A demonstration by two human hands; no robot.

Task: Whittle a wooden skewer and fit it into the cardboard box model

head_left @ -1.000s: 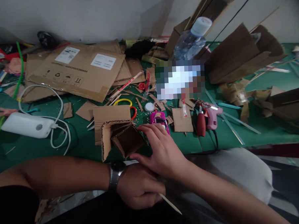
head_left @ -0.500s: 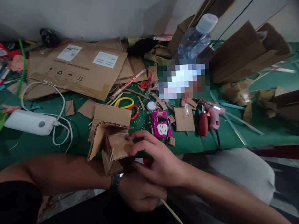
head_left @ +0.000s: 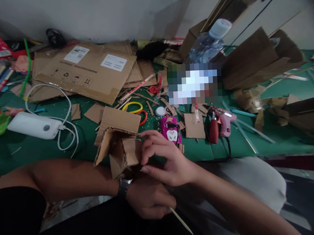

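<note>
My left hand (head_left: 151,197), with a watch on its wrist, is closed around a thin pointed wooden stick (head_left: 181,221) that sticks out toward the lower right. Above that wrist is a small folded cardboard box (head_left: 118,160), partly open, with raw corrugated edges and an inner flap (head_left: 132,149). My right hand (head_left: 169,158) has its fingers curled at the box's right side, index finger on the upper edge and thumb lower down. Its fingertips partly hide that side of the box.
A white power bank (head_left: 34,126) with a cable lies left. Behind are a flattened carton (head_left: 84,72) and a water bottle (head_left: 208,42). A purple socket block (head_left: 170,130), a red-handled tool (head_left: 213,130) and a pink glue gun (head_left: 226,125) lie right. Cardboard scraps litter the green table (head_left: 200,152).
The box's inner flap has tilted, its front edge turning to the right. My right hand has shifted slightly up and right with its fingers at the box's side. My left hand still holds the stick.
</note>
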